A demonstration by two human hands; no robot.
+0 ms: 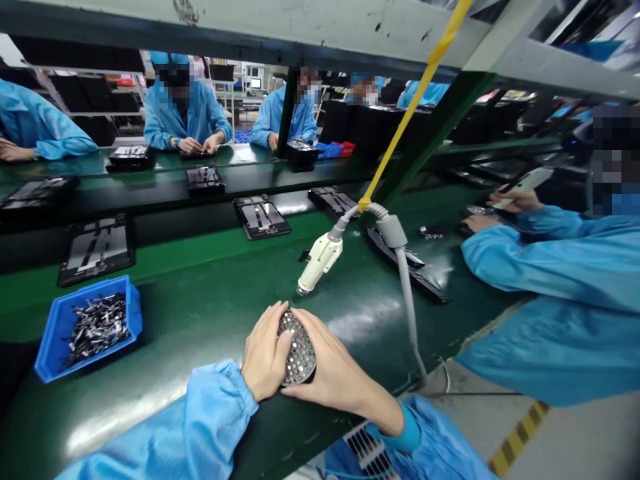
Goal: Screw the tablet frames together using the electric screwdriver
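Both my hands hold a round, grey dish-like piece (299, 352) covered in small holes and shiny dots, low over the green bench. My left hand (266, 350) grips its left side, with the thumb lying across the top face. Around the right edge curls my right hand (333, 363), fingers at the far rim and thumb at the near rim. The underside of the piece is hidden. Just beyond my hands, a white electric screwdriver (321, 260) hangs nose down from a yellow strap (415, 100).
A blue bin (50, 343) of small metal-and-black parts stands at left. Opened tablet-like devices, one of them a flat device (263, 217), lie along the green line (200, 293). A grey cable (407, 300) drops to the right. A co-worker's sleeve (540, 253) is at right; others sit opposite.
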